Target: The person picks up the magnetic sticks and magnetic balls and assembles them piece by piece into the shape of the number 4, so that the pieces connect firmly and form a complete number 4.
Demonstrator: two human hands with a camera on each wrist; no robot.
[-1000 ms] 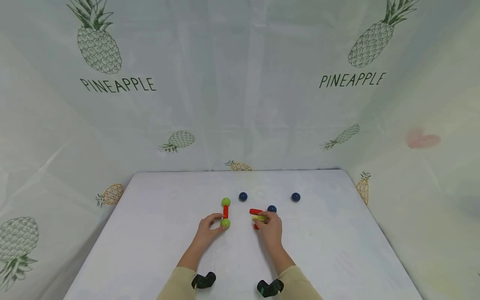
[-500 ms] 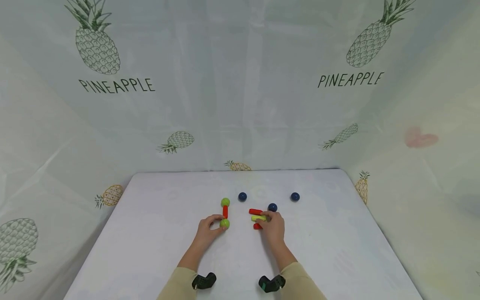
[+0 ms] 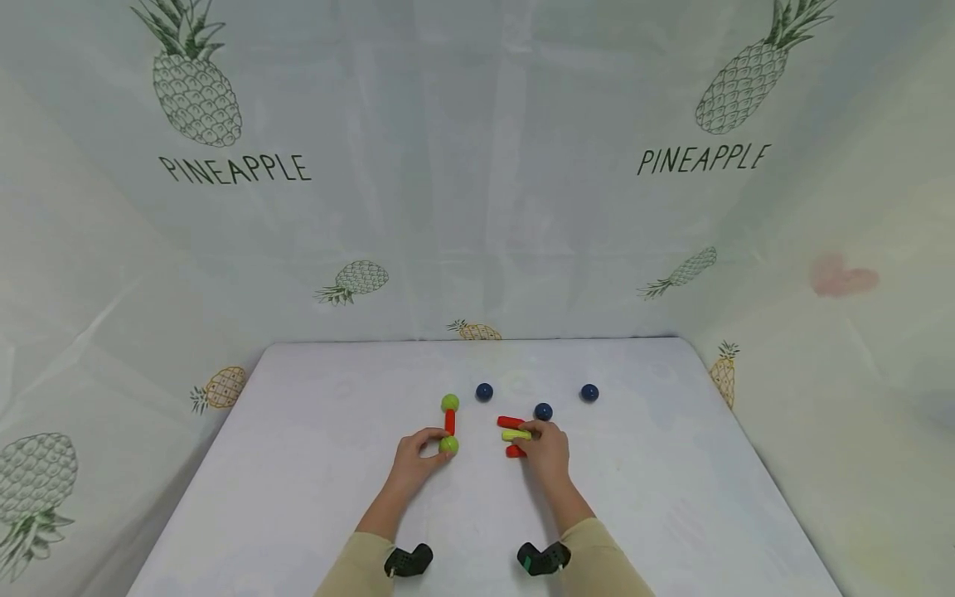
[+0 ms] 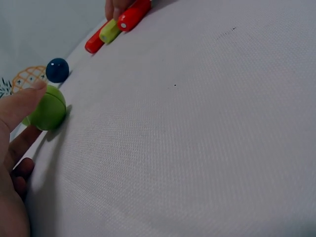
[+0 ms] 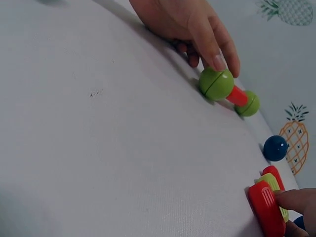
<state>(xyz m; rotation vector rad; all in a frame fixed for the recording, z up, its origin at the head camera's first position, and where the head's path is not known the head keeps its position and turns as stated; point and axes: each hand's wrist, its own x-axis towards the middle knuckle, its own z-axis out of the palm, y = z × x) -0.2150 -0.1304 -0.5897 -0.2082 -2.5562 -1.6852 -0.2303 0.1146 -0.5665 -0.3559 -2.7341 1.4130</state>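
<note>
My left hand [image 3: 414, 461] holds the near green ball [image 3: 448, 445] between thumb and fingers. A short red rod [image 3: 450, 422] runs from it to a second green ball [image 3: 450, 402], and the joined piece lies along the table. To the right, my right hand [image 3: 547, 452] pinches the right end of a yellow-green rod [image 3: 513, 434]. That rod lies between two loose red rods, the far one [image 3: 510, 421] and the near one [image 3: 515, 452]; the right fingers cover their right ends. In the right wrist view, the thumb [image 5: 292, 200] overlaps the near red rod.
A dark blue ball [image 3: 543, 411] sits just beyond my right fingers. Two more stand farther back, one blue ball [image 3: 484, 392] in the middle and another blue ball [image 3: 589, 393] to the right. A white cloth-covered table [image 3: 336, 390] meets a pineapple-printed curtain [image 3: 477, 207] behind.
My right hand has shifted slightly right along the yellow-green rod, uncovering more of it and of the near red rod. The nearest blue ball has rolled slightly away. My left hand keeps its hold.
</note>
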